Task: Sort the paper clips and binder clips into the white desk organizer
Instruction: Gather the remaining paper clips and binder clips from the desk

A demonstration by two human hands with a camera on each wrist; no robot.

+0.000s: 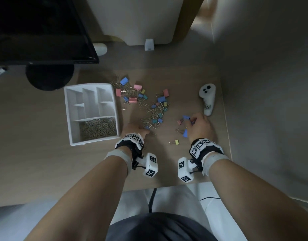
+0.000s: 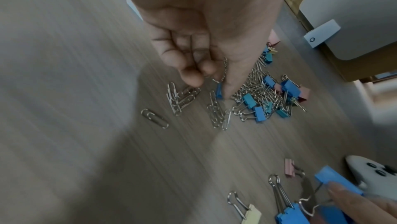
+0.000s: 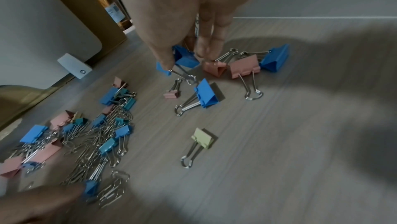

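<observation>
The right hand (image 3: pixel 182 28) has its fingers (image 3: pixel 206 45) bent down and pinched with the thumb round a blue metal binder clip (image 3: pixel 185 56), whose wire handles trail toward the lower middle of the right wrist view. Just beside that grip lie two pink binder clips (image 3: pixel 244 65) and another blue one, and lower in the frame a loose blue binder clip (image 3: pixel 206 94) and a small yellow binder clip (image 3: pixel 203 137) lie apart on the wood-grain surface (image 3: pixel 279 142).

The left hand (image 2: pixel 193 40) has its fingers (image 2: pixel 191 74) curled in and gathering several silver wire paper clips (image 2: pixel 223 69); its thumb tip touches a small blue binder clip (image 2: pixel 219 90). More paper clips lie flat just below the fingertips, and the mixed heap of clips (image 2: pixel 264 95) spreads to the right of the hand in the left wrist view.

In the head view the white plastic desk organizer (image 1: pixel 70 108) sits at centre left, its near long compartment (image 1: pixel 99 127) already full of paper clips and its smaller compartments apparently empty, though too dim to be sure. It lies directly left of the left hand, which is much the nearer; the right hand, at centre right near a white handheld controller (image 1: pixel 208 99), would have to cross the heap to reach it. So I judge the left hand's paper clips go to the near compartment, while the held binder clip has the longer carry to a free compartment.
</observation>
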